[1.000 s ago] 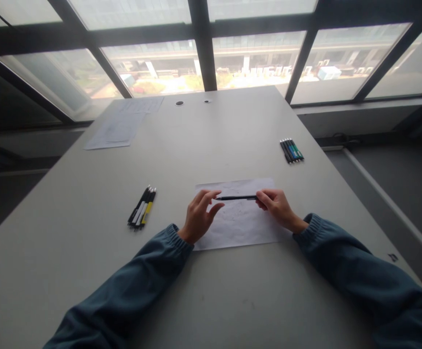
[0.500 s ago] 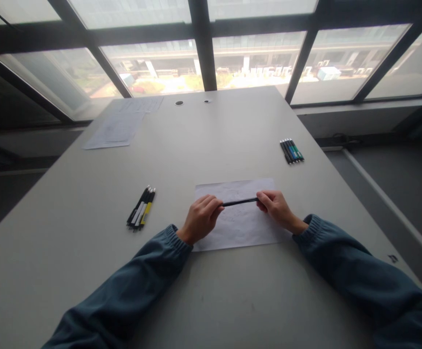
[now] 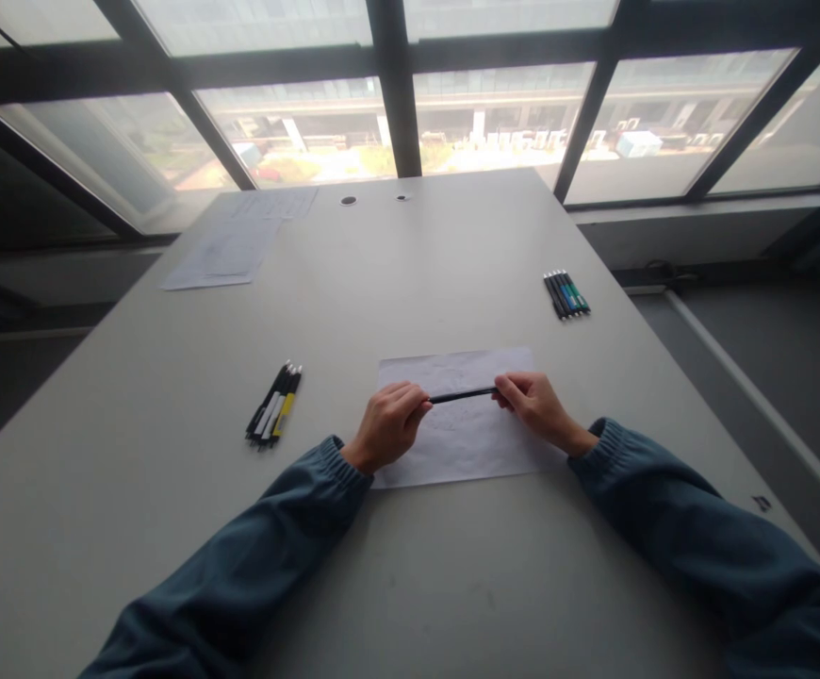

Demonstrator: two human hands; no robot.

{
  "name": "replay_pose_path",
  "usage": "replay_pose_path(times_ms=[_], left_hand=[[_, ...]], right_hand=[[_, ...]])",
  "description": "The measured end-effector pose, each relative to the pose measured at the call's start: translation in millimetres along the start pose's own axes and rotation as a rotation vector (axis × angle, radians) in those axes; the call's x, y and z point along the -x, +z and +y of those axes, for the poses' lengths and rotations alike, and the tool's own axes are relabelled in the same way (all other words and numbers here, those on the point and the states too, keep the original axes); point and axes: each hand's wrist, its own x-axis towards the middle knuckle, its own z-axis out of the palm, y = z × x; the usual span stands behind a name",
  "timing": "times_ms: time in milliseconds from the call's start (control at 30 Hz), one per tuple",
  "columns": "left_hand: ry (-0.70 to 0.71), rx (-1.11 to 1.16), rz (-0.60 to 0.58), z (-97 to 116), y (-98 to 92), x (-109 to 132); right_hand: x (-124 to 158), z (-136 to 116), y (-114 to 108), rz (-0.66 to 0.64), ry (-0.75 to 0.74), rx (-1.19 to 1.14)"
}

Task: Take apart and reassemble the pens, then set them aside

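A slim black pen (image 3: 462, 395) is held level between my two hands, above a white sheet of paper (image 3: 467, 453). My left hand (image 3: 390, 424) pinches its left end, and my right hand (image 3: 532, 405) pinches its right end. Both ends of the pen are hidden by the fingers. Faint marks show on the sheet. To the left of my left hand lies a bunch of pens (image 3: 274, 405), black with white and yellow parts. Farther off on the right, a row of pens (image 3: 566, 294) lies side by side, black with blue and green parts.
The white table (image 3: 417, 264) reaches to a large framed window (image 3: 501, 123). Several papers (image 3: 222, 250) lie at its far left. Two round holes, one of them a cable hole (image 3: 348, 201), show near the far edge. A small dark mark (image 3: 762, 504) sits by the right edge.
Both hands have shifted very slightly to the left with the pen between them. Their grip looks the same, and the other pens and papers have stayed in place.
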Motion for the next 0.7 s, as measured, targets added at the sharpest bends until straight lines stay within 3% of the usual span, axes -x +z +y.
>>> replay_pose_path(times_ms=[500, 700], left_hand=[[-0.073, 0.123, 0.008, -0.7, 1.0, 1.4], [-0.101, 0.199, 0.149, -3.2, 3.5, 0.6]], right_hand=[[2.4, 4.3, 3.1, 0.068, -0.134, 0.050], [2.8, 4.9, 2.9, 0.136, -0.152, 0.049]])
